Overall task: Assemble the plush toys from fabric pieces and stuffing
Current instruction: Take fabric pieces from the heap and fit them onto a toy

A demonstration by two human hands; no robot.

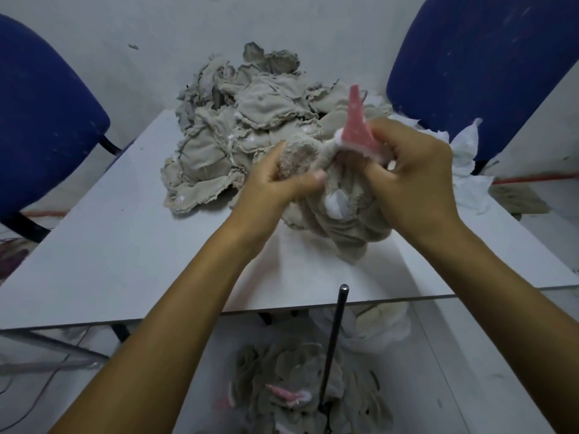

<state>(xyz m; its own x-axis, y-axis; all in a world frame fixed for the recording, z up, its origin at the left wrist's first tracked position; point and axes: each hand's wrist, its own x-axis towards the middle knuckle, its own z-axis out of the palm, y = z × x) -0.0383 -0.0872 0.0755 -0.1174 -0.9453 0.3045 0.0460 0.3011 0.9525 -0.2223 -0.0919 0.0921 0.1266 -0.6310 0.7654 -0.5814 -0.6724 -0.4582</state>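
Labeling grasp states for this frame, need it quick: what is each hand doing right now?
Left hand: closed, gripping the beige plush toy.
Right hand: closed, pinching the plush toy at the base of its pink pointed hat.

Beige plush toy skin with a pink cone part, and heaps of more skins

The plush toy skin (338, 214) is beige and fluffy, limp and wrinkled, raised just above the front of the white table (119, 239), with its lower end hanging down to the tabletop. At its top a pink cone-shaped piece (357, 126) with a white fuzzy rim points upward, and a small white patch shows on the body. Behind it, on the far part of the table, lies a big heap of unturned skins (238, 130), grey-beige with raw frayed edges. On the floor under the near edge lies another pile of fluffy skins (294, 389), one with a pink piece.
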